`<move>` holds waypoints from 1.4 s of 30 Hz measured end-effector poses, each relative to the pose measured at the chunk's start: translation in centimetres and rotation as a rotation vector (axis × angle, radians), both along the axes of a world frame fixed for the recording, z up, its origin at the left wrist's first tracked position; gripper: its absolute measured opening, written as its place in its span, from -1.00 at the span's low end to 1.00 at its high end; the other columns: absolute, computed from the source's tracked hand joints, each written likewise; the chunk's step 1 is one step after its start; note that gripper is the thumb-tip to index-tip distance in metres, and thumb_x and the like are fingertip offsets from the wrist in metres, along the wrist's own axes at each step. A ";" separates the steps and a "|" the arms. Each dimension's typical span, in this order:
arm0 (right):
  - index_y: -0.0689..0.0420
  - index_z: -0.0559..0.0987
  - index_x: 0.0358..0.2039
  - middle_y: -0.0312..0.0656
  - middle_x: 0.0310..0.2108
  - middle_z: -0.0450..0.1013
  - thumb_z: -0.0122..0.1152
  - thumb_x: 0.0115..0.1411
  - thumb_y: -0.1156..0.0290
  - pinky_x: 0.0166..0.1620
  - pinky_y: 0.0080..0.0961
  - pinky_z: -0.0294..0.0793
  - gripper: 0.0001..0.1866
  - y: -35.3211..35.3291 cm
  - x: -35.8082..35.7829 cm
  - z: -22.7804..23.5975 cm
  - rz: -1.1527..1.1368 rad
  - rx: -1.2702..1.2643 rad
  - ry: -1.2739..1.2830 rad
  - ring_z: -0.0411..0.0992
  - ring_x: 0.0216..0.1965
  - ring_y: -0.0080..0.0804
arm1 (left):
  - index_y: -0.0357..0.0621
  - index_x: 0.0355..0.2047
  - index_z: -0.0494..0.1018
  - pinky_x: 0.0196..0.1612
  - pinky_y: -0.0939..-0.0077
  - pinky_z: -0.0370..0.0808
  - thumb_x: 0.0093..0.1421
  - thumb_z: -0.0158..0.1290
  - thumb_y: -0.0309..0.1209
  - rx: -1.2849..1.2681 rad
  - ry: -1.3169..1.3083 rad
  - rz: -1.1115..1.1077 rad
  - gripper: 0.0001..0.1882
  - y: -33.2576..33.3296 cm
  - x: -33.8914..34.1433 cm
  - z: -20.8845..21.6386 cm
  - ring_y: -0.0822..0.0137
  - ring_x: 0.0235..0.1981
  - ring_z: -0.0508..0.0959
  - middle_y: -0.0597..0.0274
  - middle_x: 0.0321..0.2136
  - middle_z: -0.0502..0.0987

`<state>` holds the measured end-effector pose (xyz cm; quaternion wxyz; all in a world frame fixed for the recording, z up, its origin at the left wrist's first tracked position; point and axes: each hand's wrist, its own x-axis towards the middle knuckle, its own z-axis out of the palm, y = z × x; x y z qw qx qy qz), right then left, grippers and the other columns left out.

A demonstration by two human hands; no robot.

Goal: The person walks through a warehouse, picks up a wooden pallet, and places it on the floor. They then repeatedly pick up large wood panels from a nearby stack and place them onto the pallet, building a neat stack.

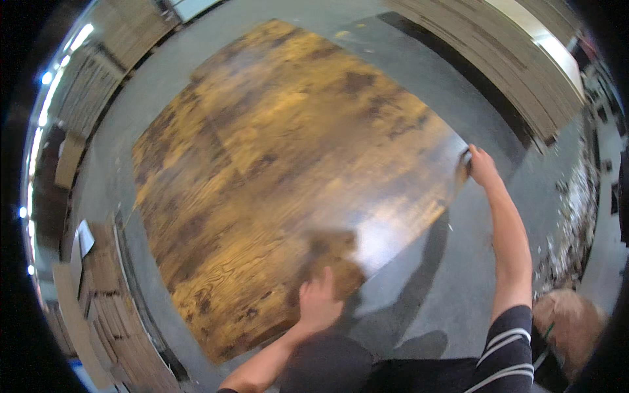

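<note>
A large wood-grain board (262, 177), yellow-brown with dark streaks and a glossy face, fills the middle of the head view. My right hand (483, 165) is closed around its right corner, fingers wrapped over the edge. That corner seems raised, with a shadow on the floor beneath. Near the board's front edge, my left hand (320, 304) lies on or just over the surface, fingers stretched out and holding nothing. A blurred dark reflection or shadow shows just ahead of those fingertips. A seam at the left suggests a second board of the same pattern underneath or alongside.
Stacked brown panels (498, 59) stand at the far right, with a dark base along the floor. More brown boards (108, 308) lie at the near left, beside a white sheet (85, 239). Scraps (570, 223) litter the right side of the grey floor (458, 262).
</note>
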<state>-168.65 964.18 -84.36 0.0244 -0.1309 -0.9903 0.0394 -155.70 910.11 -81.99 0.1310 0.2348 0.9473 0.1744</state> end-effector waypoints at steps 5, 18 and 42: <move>0.15 0.22 0.14 0.10 -0.13 0.36 0.19 -0.09 0.68 -0.04 -0.12 0.41 -0.28 -0.4 0.0 -0.7 -0.053 0.070 -0.059 0.36 -0.07 0.10 | -0.27 0.25 0.11 0.10 0.02 0.26 -0.09 0.25 -0.19 0.010 -0.029 0.035 -0.07 0.1 0.1 -0.9 -0.18 -0.07 0.45 -0.36 -0.16 0.41; 0.18 0.00 0.32 0.05 0.29 0.07 0.18 -0.02 0.34 0.29 0.13 -0.07 -0.10 -19.6 18.8 4.7 0.073 -0.087 -0.544 -0.01 0.33 -0.02 | 0.18 0.34 -0.09 0.11 0.08 0.35 0.23 -0.07 -0.14 -0.175 -0.652 0.035 -0.29 -6.5 -2.8 13.4 -0.11 0.08 0.40 -0.14 0.15 0.30; 0.16 0.38 0.03 0.02 0.03 0.35 0.22 0.05 0.34 0.14 -0.08 0.23 -0.49 -66.0 63.2 58.5 -2.039 0.164 0.730 0.26 0.11 0.02 | -0.15 -0.18 0.58 -0.19 0.23 0.53 0.07 -0.05 -0.35 -0.294 -0.291 -1.275 -0.66 4.4 1.4 43.3 -0.14 -0.22 0.57 -0.26 -0.34 0.55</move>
